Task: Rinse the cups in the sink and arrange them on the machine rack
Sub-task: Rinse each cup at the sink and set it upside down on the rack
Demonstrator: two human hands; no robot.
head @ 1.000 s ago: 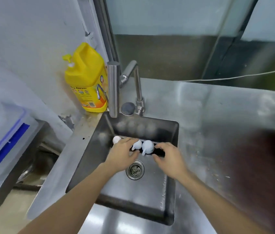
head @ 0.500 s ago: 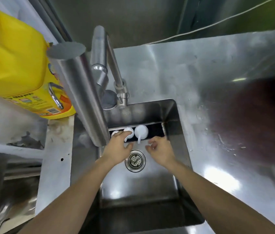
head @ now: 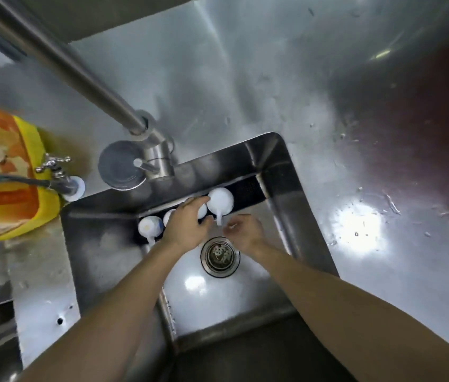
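Counter: stainless steel worktop [head: 273, 86] is spreading around a square sink [head: 297, 216], with wet specks and glare lying on its right side.
Drain: a round metal strainer [head: 220, 256] is sitting in the sink floor, between the two wrists.
Right hand: the right hand [head: 242, 233] is hovering just above the strainer with fingers loosely curled near a cup handle; whether it is pinching the handle is too blurred to tell.
Left hand: the left hand [head: 187, 224] is lying over the row of cups, fingers reaching across one of them and touching it.
Cups: white cups [head: 220, 199] are standing upside down in a row on a dark rack [head: 248, 191] along the sink's far wall.
Tap: a steel faucet [head: 80, 75] is rising behind the sink.
Bottle: a yellow jug [head: 3, 172] is standing far left; its orange label is too blurred for reading.
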